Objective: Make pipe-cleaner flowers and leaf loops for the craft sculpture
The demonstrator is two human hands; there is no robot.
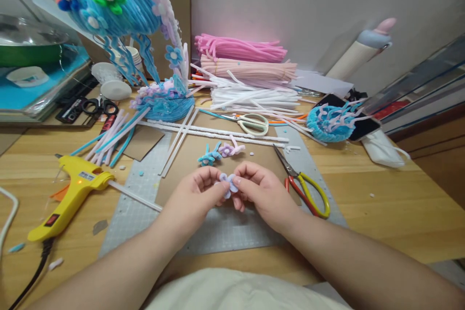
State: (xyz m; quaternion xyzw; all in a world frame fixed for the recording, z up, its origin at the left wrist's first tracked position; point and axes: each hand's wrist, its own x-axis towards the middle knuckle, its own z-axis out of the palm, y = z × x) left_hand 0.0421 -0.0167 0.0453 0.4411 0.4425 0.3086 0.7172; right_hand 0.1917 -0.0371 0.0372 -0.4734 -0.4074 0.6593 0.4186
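Between my two hands is a small pale lilac pipe-cleaner flower, pinched from both sides above the cardboard. My left hand grips its left petals with thumb and fingers. On the other side, my right hand has thumb and forefinger closed on the right petals. Just beyond my fingers lie a blue pipe-cleaner flower and a lilac-pink pipe-cleaner flower. Right of my right hand rest scissors with red and yellow handles, blades apart.
A yellow glue gun with a glue stick lies left. Behind are cream-handled scissors, pink pipe-cleaner bundles and a tall blue pipe-cleaner jellyfish. A blue coiled piece lies right. Cardboard covers part of a grey cutting mat.
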